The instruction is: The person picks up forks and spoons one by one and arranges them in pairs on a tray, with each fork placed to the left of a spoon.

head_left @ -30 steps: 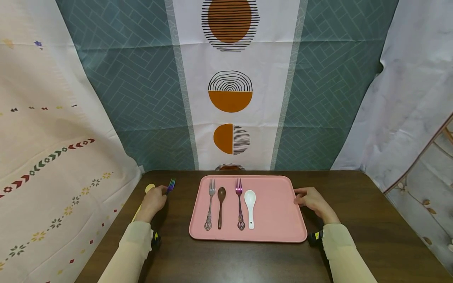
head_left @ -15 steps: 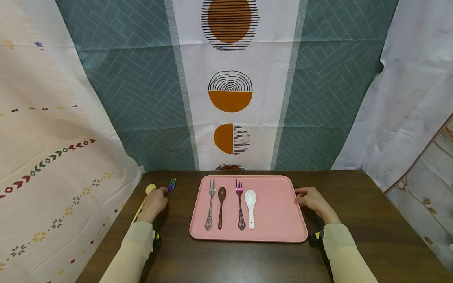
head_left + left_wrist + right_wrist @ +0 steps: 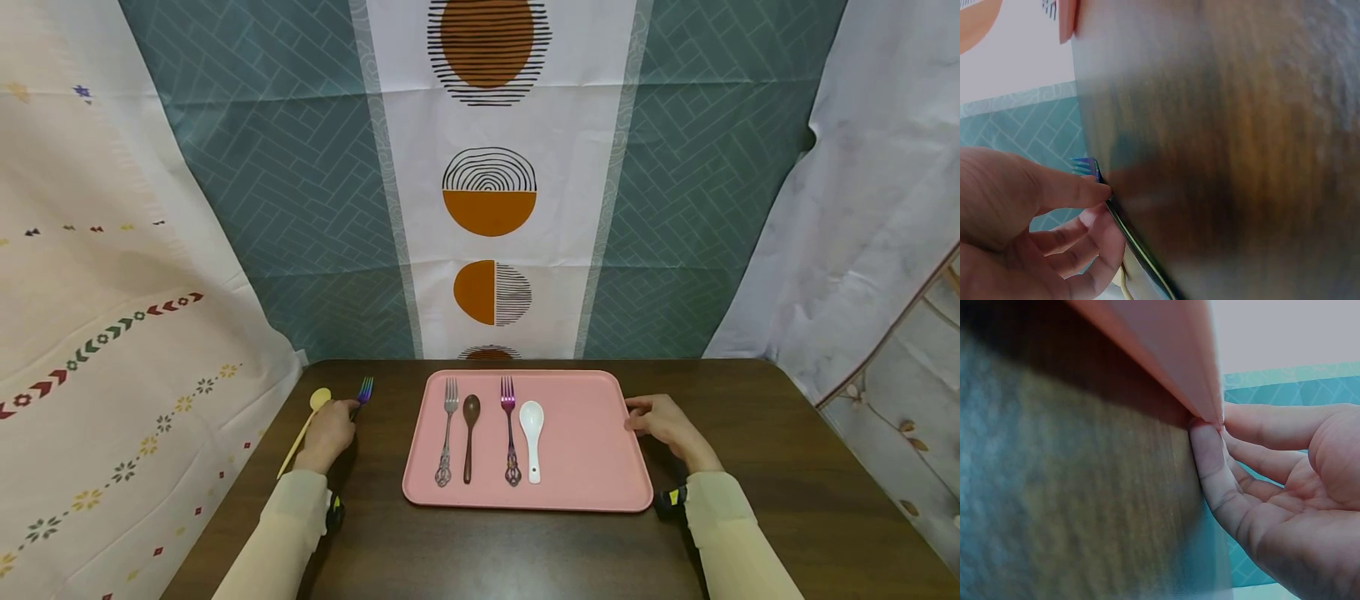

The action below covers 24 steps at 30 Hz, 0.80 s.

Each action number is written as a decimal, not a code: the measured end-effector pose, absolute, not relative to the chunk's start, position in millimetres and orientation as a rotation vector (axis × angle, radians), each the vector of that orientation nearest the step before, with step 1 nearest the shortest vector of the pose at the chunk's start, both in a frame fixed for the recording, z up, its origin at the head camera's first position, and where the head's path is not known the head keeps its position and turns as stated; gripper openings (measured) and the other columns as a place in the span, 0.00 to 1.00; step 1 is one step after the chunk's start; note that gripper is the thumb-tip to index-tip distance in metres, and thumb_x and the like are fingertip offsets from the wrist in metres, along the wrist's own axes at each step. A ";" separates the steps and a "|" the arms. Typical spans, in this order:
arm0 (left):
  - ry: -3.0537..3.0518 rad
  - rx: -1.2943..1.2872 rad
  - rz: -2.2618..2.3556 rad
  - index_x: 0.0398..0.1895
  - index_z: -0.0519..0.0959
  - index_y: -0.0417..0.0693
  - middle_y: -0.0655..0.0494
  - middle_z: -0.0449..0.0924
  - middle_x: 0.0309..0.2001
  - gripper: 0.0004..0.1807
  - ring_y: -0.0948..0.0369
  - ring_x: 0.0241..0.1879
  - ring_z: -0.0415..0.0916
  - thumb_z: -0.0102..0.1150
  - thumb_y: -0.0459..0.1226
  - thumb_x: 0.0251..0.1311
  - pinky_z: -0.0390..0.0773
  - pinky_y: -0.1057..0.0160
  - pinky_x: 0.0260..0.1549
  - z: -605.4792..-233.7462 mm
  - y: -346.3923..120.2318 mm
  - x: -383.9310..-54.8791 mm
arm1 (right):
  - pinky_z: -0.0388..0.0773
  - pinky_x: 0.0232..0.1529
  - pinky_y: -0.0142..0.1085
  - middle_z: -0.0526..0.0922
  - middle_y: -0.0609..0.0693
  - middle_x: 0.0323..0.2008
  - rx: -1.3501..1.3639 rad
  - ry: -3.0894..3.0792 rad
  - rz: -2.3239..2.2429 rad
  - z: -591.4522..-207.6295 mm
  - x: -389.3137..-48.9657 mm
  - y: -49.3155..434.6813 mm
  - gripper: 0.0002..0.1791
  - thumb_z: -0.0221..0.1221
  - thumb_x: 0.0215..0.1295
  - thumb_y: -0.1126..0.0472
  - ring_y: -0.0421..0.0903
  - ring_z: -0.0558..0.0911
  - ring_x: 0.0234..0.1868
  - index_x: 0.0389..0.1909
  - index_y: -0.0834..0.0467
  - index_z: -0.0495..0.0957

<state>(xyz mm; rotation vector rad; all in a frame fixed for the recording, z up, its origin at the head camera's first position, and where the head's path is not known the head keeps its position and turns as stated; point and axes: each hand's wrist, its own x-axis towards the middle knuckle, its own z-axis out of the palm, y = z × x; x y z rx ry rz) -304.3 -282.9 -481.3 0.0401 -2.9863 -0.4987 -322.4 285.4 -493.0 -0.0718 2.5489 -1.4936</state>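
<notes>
At the table's left side my left hand (image 3: 327, 433) pinches a rainbow-coloured fork (image 3: 365, 390) between thumb and fingers. Its tines point away from me, and in the left wrist view the dark handle (image 3: 1141, 253) slants down past the fingers. Beside that hand lies a yellow spoon (image 3: 319, 398), its handle partly covered. My right hand (image 3: 667, 427) holds the right rim of a pink tray (image 3: 592, 442), thumb and forefinger at the edge. On the tray lie a silver fork (image 3: 451, 396), a dark brown spoon (image 3: 471, 410), a purple fork (image 3: 507, 393) and a white spoon (image 3: 532, 417).
Everything lies on a dark wooden table (image 3: 480, 550). A patterned green and white cloth (image 3: 330, 208) hangs behind its far edge. Light cloths (image 3: 135, 350) hang at both sides. The tray's right part is bare pink surface.
My left hand has shifted very slightly to the right, and more of the yellow spoon's handle shows beside it. My right hand and the tray keep their places.
</notes>
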 end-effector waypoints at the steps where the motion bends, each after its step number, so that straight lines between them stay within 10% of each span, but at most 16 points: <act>1: -2.988 0.047 -0.499 0.59 0.82 0.32 0.28 0.81 0.51 0.23 0.34 0.52 0.77 0.55 0.23 0.59 0.76 0.36 0.51 -481.4 -282.3 -304.3 | 0.84 0.49 0.47 0.80 0.57 0.36 -0.072 2.547 -1.495 -492.9 -322.3 285.5 0.31 0.63 0.63 0.72 0.50 0.83 0.36 0.65 0.80 0.69; 24: -3.025 -0.002 -0.460 0.58 0.82 0.31 0.29 0.83 0.51 0.19 0.35 0.46 0.83 0.63 0.28 0.64 0.80 0.38 0.46 -473.8 -276.5 -305.1 | 0.84 0.49 0.48 0.79 0.57 0.36 -0.079 2.561 -1.485 -492.8 -321.3 285.0 0.31 0.63 0.63 0.71 0.50 0.83 0.37 0.66 0.79 0.70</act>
